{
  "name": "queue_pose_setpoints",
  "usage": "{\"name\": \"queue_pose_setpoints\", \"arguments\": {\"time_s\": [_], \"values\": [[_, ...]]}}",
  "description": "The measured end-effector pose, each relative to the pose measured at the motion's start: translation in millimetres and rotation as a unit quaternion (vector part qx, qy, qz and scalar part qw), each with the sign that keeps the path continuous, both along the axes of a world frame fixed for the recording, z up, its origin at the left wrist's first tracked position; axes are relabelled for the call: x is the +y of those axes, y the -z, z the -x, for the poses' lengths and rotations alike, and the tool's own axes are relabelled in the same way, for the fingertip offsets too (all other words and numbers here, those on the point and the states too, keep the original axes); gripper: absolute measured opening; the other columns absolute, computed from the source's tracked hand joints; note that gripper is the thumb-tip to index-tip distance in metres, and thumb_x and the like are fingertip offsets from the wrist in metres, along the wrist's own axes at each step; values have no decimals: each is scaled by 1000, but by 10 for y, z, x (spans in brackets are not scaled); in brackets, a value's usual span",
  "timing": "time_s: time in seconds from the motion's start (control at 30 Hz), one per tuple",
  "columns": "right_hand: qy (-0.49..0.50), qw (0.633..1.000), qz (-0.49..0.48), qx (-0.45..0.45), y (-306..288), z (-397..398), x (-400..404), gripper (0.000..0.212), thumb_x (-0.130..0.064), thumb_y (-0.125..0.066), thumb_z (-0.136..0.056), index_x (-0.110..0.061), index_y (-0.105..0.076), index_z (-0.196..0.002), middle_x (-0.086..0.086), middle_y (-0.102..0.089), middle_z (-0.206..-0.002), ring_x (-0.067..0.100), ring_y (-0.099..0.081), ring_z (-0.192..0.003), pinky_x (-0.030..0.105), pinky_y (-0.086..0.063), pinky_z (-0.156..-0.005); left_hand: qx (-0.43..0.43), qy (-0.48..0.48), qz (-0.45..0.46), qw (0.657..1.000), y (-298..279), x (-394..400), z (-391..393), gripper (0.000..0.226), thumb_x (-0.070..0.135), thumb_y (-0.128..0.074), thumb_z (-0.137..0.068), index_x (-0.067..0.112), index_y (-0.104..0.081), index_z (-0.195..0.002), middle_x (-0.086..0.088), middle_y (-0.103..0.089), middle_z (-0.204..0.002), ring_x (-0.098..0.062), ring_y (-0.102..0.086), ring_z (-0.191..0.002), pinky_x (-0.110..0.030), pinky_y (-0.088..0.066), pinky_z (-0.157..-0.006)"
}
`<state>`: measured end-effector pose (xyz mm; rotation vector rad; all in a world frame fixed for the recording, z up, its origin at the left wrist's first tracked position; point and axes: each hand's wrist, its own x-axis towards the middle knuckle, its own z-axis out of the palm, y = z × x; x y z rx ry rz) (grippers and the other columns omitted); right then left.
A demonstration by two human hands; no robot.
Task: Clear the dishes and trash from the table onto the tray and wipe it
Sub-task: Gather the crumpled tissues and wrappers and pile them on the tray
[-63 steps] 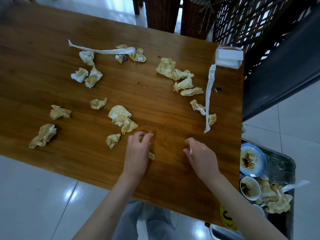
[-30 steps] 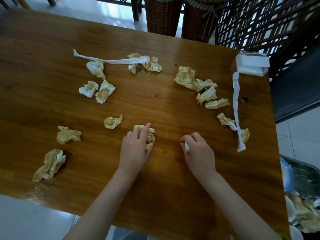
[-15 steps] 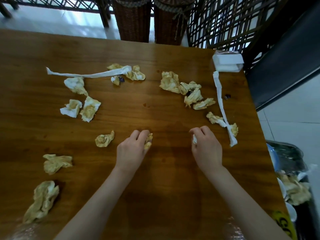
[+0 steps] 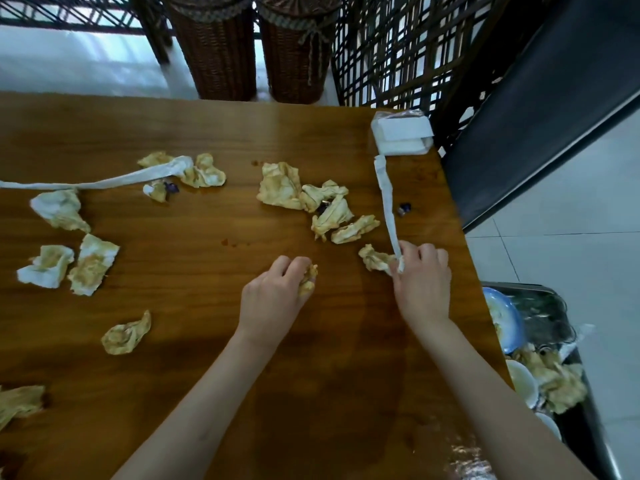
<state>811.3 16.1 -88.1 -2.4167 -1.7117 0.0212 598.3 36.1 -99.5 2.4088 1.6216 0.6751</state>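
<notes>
Trash gathering is judged to be the step in hand; wiping is not yet begun. A stained wad is clutched in the curled fingers of the left hand, near the middle of the table. The lower end of a white strip is pinched by the right hand, with a crumpled napkin touching its fingers. More napkins are spread over the wood: a cluster beyond the hands, others to the left.

The next move is judged to call for the strip and nearby napkin to be bunched together, then carried over the right edge to the tray, which sits lower, beside the table, with dishes and napkins already in it. The right hand is close to that edge, so the path is short. Open wood is left between the hands and the near edge.
</notes>
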Motion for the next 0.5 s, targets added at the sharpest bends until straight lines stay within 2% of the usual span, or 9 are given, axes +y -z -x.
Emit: {"name": "queue_pose_setpoints", "arguments": {"time_s": [0.1, 0.17, 0.23, 0.37, 0.5], "values": [[2, 999, 31, 22, 55, -45, 48, 47, -49, -45, -90, -20, -50, -127, 8, -47, -113, 24, -41, -105, 38, -42, -80, 1, 4, 20, 1000, 48, 68, -201, 35, 25, -80, -71, 18, -65, -102, 3, -61, -80, -9, -56, -54, -17, -40, -44], [-24, 998, 49, 19, 82, -44, 55, 62, -64, -40, -83, -22, -49, -127, 7, -46, -118, 23, -42, -108, 37, -44, -80, 3, 5, 30, 1000, 83, 95, -299, 34, 25, -79, -71, 18, -65, -101, 4, -60, -80, -8, -56, -56, -15, -38, -45], [-55, 997, 52, 6, 110, -26, 52, 70, -71, -41, -76, -22, -52, -124, 5, -50, -116, 21, -46, -106, 34, -45, -78, 1, 3, 28, 1000, 121, 99, -354, 31, 24, -79, -72, 17, -66, -99, 3, -59, -79, -9, -54, -60, -15, -35, -47], [-78, 996, 18, 26, 148, 18, 91, 47, -56, -57, -81, -20, -59, -110, 4, -55, -104, 18, -49, -95, 27, -47, -66, 2, -13, 8, 1000, 164, 98, -355, 26, 30, -69, -79, 18, -67, -102, -1, -62, -95, -16, -53, -83, -24, -42, -61], [-89, 995, 6, 33, 166, -16, 123, 28, -37, -63, -84, -17, -61, -104, 4, -58, -95, 16, -50, -83, 23, -45, -58, 48, -47, 36, 997, 148, 45, -308, 37, 39, -67, -76, 23, -65, -110, -7, -58, -112, -25, -52, -99, -35, -43, -74]]}}
